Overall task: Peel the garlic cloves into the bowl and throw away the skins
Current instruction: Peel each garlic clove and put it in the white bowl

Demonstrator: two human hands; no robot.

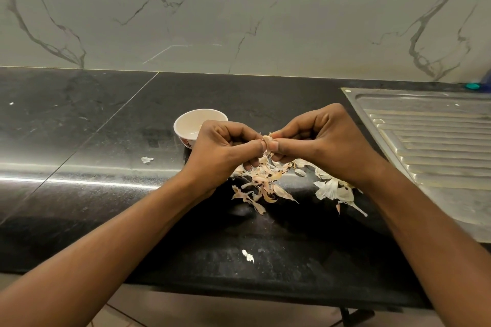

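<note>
Both hands met above the dark counter (111,146), the left hand (225,151) and right hand (316,141) each pinching the same garlic clove (266,139) between thumb and curled fingers, so that little of it showed beyond a pale tip with papery skin fraying off it. The step in hand looked like the peeling itself, mid-clove. Directly below lay a loose heap of skins (263,183), with larger white husks (332,188) under the right wrist and stray flakes farther off. The bowl (191,122) stood just behind the left hand, partly hidden by it; its contents could not be made out. The next move probably called for stripping the last skin free, then carrying the bare clove a short way to the bowl. The skins were not yet cleared away.
</note>
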